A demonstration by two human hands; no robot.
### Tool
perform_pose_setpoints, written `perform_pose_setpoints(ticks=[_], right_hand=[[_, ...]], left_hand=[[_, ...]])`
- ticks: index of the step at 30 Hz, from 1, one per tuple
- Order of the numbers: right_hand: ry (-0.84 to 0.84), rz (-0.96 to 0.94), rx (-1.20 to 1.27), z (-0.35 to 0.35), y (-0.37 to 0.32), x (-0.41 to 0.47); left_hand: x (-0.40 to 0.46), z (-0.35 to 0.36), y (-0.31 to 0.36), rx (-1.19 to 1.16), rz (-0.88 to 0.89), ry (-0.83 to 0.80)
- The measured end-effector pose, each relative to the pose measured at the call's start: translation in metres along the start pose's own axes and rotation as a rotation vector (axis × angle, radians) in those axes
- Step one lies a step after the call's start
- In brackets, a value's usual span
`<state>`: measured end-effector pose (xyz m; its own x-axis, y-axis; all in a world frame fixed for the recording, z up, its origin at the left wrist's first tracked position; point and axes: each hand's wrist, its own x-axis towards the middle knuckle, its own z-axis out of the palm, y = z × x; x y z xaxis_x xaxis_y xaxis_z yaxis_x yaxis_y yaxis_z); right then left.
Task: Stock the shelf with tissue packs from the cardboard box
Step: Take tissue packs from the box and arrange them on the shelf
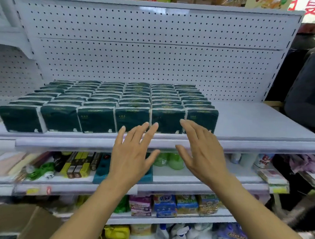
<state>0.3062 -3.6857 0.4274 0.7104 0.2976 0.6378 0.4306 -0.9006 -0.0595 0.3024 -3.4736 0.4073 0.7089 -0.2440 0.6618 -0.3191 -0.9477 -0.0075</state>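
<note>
Both bare forearms reach up and forward from the bottom of the view, converging slightly. Left hand (pixel 131 154) is flat, back toward the camera, fingers straight and spread, thumb out to the right, holding nothing. Right hand (pixel 202 152) is also flat, fingers straight and close together, tilted left, thumb out, probably not touching anything.

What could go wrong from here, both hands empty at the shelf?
Front-row dark green tissue packs stand at the shelf lip; a nudge from the open left hand or right hand might tip them off. The cardboard box sits low at left, so each refill probably means bending and reaching back.
</note>
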Motion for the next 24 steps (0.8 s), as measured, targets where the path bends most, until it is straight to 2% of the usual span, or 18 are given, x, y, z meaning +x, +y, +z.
perform_pose_setpoints(ticks=[4,10,18,21,24], right_hand=[[-0.101,-0.073,0.043,0.015,-0.057,-0.027],[-0.277,-0.221,0.090,0.072,-0.160,-0.039],[-0.467,-0.344,0.181,0.159,-0.353,-0.025],[-0.576,-0.377,0.215,0.197,-0.424,-0.014],[-0.657,-0.388,0.231,0.238,-0.486,-0.010]], left_hand=[[-0.070,-0.023,-0.036,0.024,-0.109,-0.069],[-0.173,-0.061,-0.125,0.122,-0.285,-0.209],[-0.301,-0.119,-0.291,0.282,-0.516,-0.445],[-0.344,-0.131,-0.360,0.273,-0.619,-0.527],[-0.380,-0.129,-0.423,0.219,-0.701,-0.676]])
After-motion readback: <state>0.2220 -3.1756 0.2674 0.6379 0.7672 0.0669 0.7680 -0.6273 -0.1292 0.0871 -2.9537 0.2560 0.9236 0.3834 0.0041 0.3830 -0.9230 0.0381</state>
